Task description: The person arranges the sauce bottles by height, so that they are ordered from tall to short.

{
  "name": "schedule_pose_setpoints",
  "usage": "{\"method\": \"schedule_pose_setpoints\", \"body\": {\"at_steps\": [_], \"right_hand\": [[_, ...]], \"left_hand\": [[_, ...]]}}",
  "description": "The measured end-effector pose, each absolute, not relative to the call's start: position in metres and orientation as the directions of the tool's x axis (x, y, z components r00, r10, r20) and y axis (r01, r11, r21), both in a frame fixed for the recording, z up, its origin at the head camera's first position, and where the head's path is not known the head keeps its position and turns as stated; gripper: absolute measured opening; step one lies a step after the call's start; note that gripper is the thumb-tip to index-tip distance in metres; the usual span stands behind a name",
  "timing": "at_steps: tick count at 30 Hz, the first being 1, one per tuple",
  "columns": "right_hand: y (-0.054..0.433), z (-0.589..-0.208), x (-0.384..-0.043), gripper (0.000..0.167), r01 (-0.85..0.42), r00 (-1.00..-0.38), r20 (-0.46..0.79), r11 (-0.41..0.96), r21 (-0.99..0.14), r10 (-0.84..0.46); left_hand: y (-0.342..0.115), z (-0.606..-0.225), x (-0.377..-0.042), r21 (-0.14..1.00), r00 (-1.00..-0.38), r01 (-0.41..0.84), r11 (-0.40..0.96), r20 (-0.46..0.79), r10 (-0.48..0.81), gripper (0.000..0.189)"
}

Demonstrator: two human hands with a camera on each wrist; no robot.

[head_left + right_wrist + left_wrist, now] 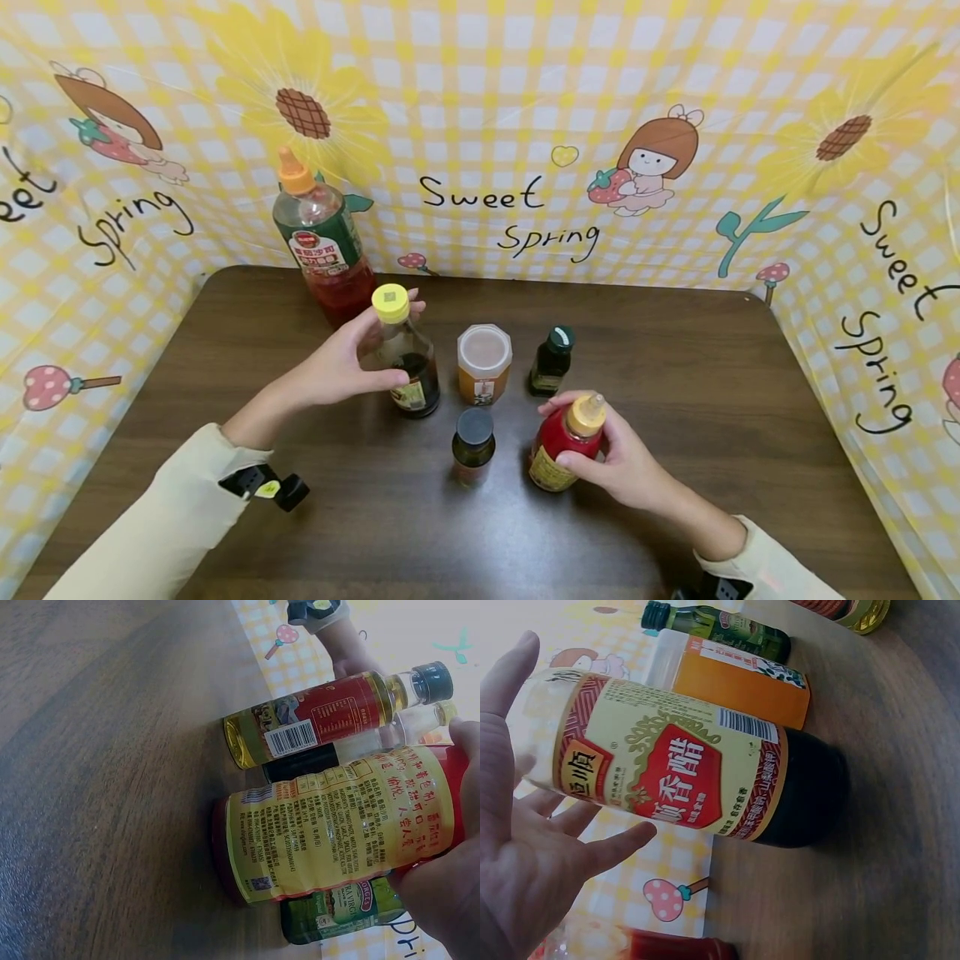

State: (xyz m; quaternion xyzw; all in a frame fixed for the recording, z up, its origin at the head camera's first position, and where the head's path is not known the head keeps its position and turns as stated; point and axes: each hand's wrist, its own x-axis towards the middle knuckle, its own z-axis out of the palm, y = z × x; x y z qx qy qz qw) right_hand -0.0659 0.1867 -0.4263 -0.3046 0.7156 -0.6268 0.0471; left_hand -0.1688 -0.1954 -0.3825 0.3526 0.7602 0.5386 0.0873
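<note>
My left hand [348,358] is around the upper part of a vinegar bottle [415,392] with a yellow cap and dark liquid. In the left wrist view its fingers [622,844] are spread and fairly straight beside the bottle's cream and red label. On the other side, my right hand [633,467] grips a red ketchup bottle [551,467] near its yellow nozzle cap, thumb in front and fingers behind. Its yellow label faces the right wrist camera. Both bottles stand upright on the brown table [360,533].
Between the hands stand a dark-capped oil bottle [473,450] and an orange container [483,371] with a whitish lid. A small green olive oil bottle [551,362] is behind my right hand. A large orange-capped sauce bottle [322,250] rises at back left, before the checked cloth [480,108].
</note>
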Motion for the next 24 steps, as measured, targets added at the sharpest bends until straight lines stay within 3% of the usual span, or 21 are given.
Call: {"method": "schedule_pose_setpoints", "body": {"at_steps": [11, 24], "right_hand": [[0.187, -0.426, -0.067, 0.057, -0.391, -0.803, 0.329, 0.022, -0.92, -0.497], [0.186, -0.427, -0.067, 0.057, -0.382, -0.805, 0.327, 0.011, -0.924, -0.496]], "left_hand": [[-0.187, -0.386, -0.17, 0.867, -0.743, 0.471, 0.163, 0.29, 0.603, 0.066], [-0.18, -0.388, -0.161, 0.825, -0.783, 0.496, 0.271, 0.291, 0.549, 0.056]]}}
